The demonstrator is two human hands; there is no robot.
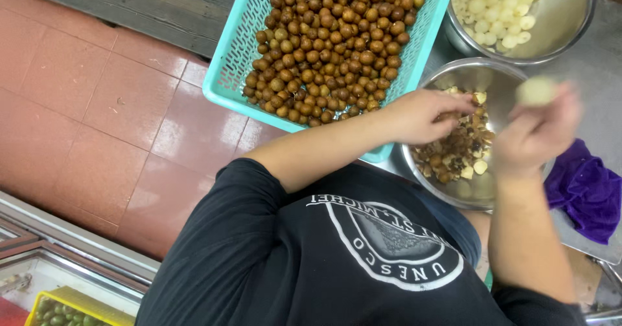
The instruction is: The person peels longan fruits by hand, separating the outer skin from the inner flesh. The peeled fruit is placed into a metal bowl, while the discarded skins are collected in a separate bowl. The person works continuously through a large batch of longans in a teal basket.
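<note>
Dark shirt fabric (337, 261) with a white printed ring fills the near foreground. Beyond it both forearms reach out over a steel bowl (483, 77) holding brown shells and pale scraps (457, 151). Right hand (536, 132) is blurred, its fingers pinched on a pale peeled nut (536, 90) — lifted above the bowl's far rim. Left hand (421, 115) curls down among the shells; whether it grips anything I cannot tell. A purple cloth (586, 190) lies just right of the bowl. Farther off, a turquoise basket (227, 73) is heaped with brown unpeeled nuts (330, 47) — beside it, a second steel bowl (564, 22) of pale peeled ones (495, 9).
</note>
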